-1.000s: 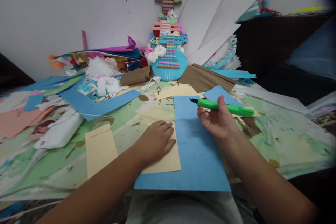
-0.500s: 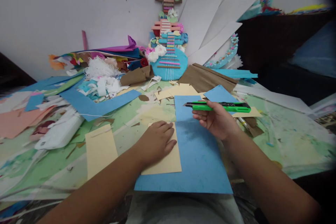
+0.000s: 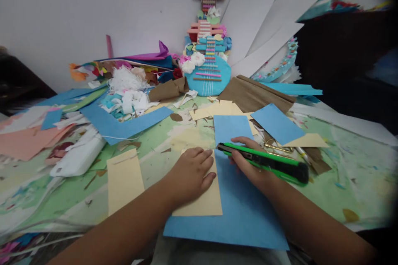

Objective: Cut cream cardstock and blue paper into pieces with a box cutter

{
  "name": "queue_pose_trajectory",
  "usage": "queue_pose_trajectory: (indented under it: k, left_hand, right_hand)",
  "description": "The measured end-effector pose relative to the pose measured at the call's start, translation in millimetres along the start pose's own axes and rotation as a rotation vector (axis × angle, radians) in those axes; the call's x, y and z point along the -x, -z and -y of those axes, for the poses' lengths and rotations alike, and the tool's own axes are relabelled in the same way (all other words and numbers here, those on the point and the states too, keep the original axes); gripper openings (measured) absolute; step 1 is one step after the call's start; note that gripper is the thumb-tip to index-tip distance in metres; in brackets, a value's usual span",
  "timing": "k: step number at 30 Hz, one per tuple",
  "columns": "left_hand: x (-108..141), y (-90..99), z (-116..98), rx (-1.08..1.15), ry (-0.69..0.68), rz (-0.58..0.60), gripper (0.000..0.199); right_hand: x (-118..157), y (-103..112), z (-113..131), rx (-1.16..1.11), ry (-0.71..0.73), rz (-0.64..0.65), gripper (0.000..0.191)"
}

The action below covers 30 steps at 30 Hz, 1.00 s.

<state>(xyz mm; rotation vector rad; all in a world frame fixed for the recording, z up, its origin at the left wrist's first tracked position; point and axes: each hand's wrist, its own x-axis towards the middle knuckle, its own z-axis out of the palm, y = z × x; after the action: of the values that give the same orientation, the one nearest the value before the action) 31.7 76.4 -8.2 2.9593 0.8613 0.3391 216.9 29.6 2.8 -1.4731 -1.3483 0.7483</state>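
Note:
My left hand (image 3: 192, 179) lies flat with its fingers stretched over a cream paper rectangle (image 3: 207, 205), pressing it on a larger blue sheet (image 3: 245, 215). In my right hand (image 3: 258, 176) is a green box cutter (image 3: 273, 161), gripped between thumb and fingers. Its tip points left, close to the top right corner of the cream rectangle; whether it touches the paper I cannot tell. Beyond the cutter lies a small blue paper piece (image 3: 233, 127). Another cream piece (image 3: 124, 180) rests to the left of my left forearm.
A white power strip (image 3: 79, 153) and its cable are on the left. An L-shaped blue paper (image 3: 121, 128) and white scraps (image 3: 130, 99) lie behind it. A decorated turquoise paper guitar (image 3: 208, 76) leans on the wall. Brown paper (image 3: 248, 93) and a blue rectangle (image 3: 277, 124) sit back right.
My right hand has lowered the box cutter toward the cream rectangle's corner and tilted its back end down. My left hand keeps its place on the paper. The view has shifted slightly.

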Motion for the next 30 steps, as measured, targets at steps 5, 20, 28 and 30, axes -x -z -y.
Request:
queue_pose_trajectory:
  k: [5,20,28,30]
  left_hand:
    - [-0.6,-0.7,-0.3,0.002,0.001,0.002,0.034]
    - [0.6,-1.6,0.1,-0.005,-0.017,-0.016,0.032]
    - [0.8,-4.5,0.6,-0.024,-0.016,-0.009,0.035]
    - [0.6,-3.9,0.6,-0.026,-0.014,-0.008,0.035]
  right_hand:
    - [0.2,-7.4,1.6,-0.258,-0.159,0.067,0.035]
    - [-10.0,-12.2,-12.7,-0.061,-0.082,0.052,0.031]
    - [-11.5,-9.2,-22.3,0.192,0.186,0.052,0.022]
    - [-11.6,-9.1,-22.2,0.219,0.221,0.046,0.022]
